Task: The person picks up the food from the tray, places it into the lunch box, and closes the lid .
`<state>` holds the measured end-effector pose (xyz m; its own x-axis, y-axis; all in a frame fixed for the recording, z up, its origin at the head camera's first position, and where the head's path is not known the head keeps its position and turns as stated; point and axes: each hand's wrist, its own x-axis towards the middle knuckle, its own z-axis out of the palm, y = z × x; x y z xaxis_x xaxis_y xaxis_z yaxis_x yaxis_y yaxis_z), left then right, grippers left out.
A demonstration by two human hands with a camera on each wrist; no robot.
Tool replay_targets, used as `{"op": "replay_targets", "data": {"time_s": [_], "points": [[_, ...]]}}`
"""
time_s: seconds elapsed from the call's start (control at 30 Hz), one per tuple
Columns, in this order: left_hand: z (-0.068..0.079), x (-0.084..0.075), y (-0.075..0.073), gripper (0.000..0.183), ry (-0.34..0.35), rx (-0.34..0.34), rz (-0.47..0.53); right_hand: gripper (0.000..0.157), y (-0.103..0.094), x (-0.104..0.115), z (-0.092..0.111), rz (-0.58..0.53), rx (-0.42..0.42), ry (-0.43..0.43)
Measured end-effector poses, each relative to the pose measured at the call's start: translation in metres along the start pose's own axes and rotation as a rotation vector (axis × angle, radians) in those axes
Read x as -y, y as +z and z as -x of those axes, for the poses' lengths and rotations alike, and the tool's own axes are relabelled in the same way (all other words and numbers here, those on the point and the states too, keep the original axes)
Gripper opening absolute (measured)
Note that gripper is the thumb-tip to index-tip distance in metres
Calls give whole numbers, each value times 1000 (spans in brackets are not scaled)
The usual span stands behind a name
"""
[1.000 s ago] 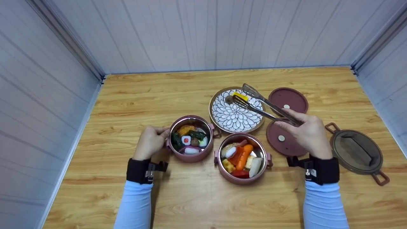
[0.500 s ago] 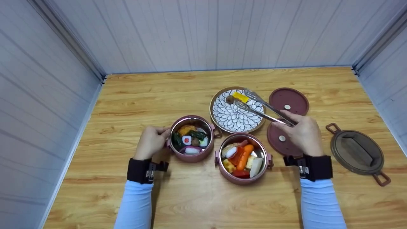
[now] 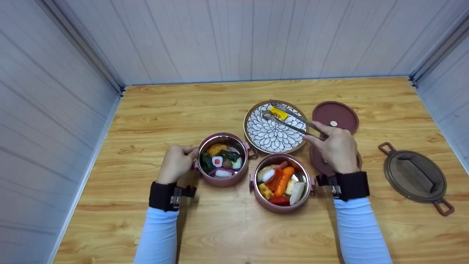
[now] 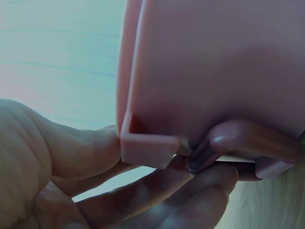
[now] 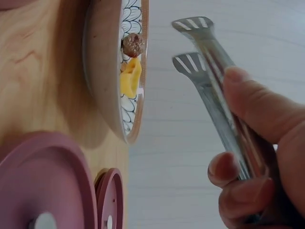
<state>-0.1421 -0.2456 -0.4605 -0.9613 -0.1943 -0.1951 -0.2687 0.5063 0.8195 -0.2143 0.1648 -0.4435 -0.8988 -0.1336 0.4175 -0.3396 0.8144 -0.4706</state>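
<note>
My left hand [image 3: 176, 165] grips the left pink pot [image 3: 224, 180] by its side handle. In the left wrist view the thumb touches the pot's rim, with the fingers under the handle [image 4: 257, 138]. My right hand [image 3: 338, 148] holds metal tongs [image 5: 213, 109] with slotted tips, spread slightly apart. The tips are above the patterned plate [image 3: 274, 137], apart from the food in the right wrist view. On the plate lie a yellow food piece [image 3: 280, 114] and a brown meatball [image 5: 133, 45]; the tongs hide the meatball in the head view.
A second pink pot [image 3: 280, 209] with a sausage [image 3: 284, 181] and other toy food stands at the front. Two maroon lids [image 3: 337, 113] lie right of the plate. Farther right rests a brown lid [image 3: 414, 176] with handles. Walls border the table's back and sides.
My right hand has moved left with the tongs, and their tips have shifted left over the food on the plate. My left hand stays at the pot.
</note>
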Motion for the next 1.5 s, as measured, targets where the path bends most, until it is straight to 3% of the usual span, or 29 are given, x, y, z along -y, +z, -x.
{"op": "replay_targets", "data": {"time_s": [0.43,0.7,1.17,1.5], "points": [[-1,1,0,20,9,-10,-29,47,19,4,-9,86,37,7],[-1,0,0,21,26,-23,-43,46,18,8,-8,144,72,36],[0,0,-1,20,20,-13,-22,41,-17,19,-3,115,149,6],[0,0,0,21,-5,-9,-11,39,-38,31,2,11,139,-55]]}}
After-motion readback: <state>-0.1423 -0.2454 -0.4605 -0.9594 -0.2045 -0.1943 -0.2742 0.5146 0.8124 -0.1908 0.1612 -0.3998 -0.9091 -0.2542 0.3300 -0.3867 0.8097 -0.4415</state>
